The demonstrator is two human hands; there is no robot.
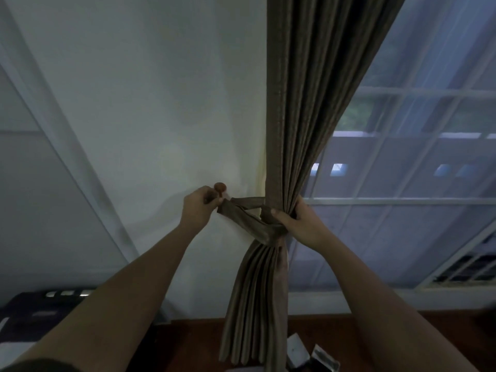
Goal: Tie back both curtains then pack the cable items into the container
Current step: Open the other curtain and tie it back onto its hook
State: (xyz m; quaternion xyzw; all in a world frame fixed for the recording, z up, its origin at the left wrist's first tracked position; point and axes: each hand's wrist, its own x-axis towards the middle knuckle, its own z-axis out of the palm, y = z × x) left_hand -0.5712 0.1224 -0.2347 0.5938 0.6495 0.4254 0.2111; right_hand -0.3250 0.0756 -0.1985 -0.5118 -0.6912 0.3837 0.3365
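A brown pleated curtain [303, 108] hangs at the left edge of a window and is gathered at waist height. A matching brown tieback band [247, 216] wraps around the gathered folds. My left hand [198, 208] pinches the band's loop end right beside a round wooden wall hook [220, 187]. My right hand [298, 221] grips the bunched curtain on its right side, thumb across the band. Whether the loop sits on the hook is hidden by my fingers. No cable items or container can be told apart in view.
A white wall [150, 103] stands behind the hook. The window [418, 157] with white bars and a sheer layer fills the right. A dark device [40, 312] sits low at the left. Small grey-white objects [311, 353] lie on the reddish-brown floor below the curtain.
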